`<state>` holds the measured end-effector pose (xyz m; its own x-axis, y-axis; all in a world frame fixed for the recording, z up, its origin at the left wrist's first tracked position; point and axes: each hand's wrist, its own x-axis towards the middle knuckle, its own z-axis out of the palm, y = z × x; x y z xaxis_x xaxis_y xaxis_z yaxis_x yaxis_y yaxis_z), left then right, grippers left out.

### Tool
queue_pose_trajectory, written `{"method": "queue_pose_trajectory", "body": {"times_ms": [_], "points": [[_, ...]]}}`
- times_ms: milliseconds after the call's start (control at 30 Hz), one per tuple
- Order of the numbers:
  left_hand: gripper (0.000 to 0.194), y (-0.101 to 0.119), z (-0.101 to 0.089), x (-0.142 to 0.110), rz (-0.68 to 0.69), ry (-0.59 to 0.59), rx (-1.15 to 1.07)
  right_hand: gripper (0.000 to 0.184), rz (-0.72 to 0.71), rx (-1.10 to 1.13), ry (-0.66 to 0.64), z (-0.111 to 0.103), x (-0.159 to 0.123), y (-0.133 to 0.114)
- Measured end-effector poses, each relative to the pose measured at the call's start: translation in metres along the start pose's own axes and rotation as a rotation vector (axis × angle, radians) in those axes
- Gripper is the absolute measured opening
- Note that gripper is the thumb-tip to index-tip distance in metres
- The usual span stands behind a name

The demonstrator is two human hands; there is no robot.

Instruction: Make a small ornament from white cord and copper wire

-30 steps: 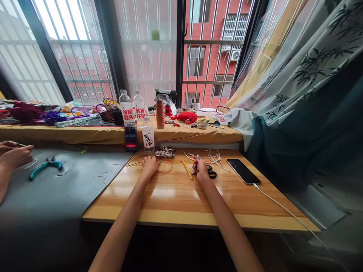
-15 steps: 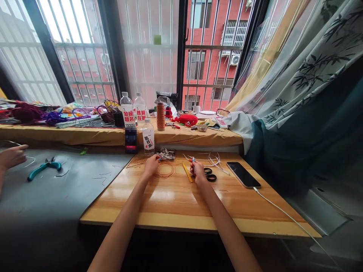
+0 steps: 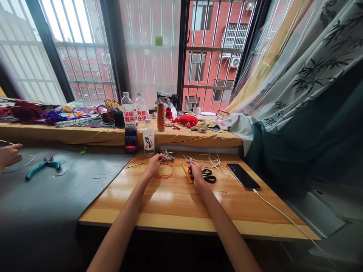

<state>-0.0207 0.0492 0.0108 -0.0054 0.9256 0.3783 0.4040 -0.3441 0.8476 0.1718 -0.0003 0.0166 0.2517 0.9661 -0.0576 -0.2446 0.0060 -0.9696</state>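
Two bare forearms reach from the bottom edge over a glossy wooden tabletop (image 3: 176,204). The left hand (image 3: 153,167) has its fingers drawn together just in front of a small clear tray (image 3: 174,155) of pale pieces (image 3: 169,153); a teal spot shows at the fingertips, but whether they pinch anything cannot be told. Beside this hand, to its right, a loose coil of thin orange strand (image 3: 167,176) lies flat on the wood.

The right hand (image 3: 196,172) is curled, with a small white-and-blue spot at its fingertips; what it grips, if anything, is unclear. Yellow tweezers (image 3: 186,172) lie just left of it, and black-handled scissors (image 3: 210,179) are partly hidden behind it. White cords (image 3: 216,163) lie beyond; farther right is a smartphone (image 3: 243,176) on a white cable (image 3: 279,209).

At far left, a co-worker's hand (image 3: 10,155) holds a pale strand (image 3: 6,142) near teal-handled pliers (image 3: 35,172) on a grey mat (image 3: 70,192).
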Motion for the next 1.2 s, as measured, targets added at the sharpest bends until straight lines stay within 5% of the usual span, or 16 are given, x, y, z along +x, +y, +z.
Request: {"method": "queue_pose_trajectory", "body": {"times_ms": [133,400,767,1067,1200], "points": [[0.02,0.001,-0.002,0.0,0.069,0.011,0.085,0.011,-0.004,-0.006,-0.005,0.0,0.0,0.0],[0.006,0.005,-0.004,-0.007,0.221,-0.038,0.593,0.011,-0.006,-0.004,-0.002,0.001,-0.001,0.0],[0.017,0.004,-0.006,-0.017,0.202,-0.135,0.963,0.011,-0.01,-0.006,-0.002,0.002,0.0,0.0],[0.02,0.002,-0.003,-0.017,0.232,-0.106,1.018,0.012,-0.018,0.01,-0.001,0.0,0.002,0.002],[0.022,0.008,-0.004,-0.017,0.261,0.028,0.986,0.014,-0.019,0.032,-0.029,0.0,0.003,0.002]]}}
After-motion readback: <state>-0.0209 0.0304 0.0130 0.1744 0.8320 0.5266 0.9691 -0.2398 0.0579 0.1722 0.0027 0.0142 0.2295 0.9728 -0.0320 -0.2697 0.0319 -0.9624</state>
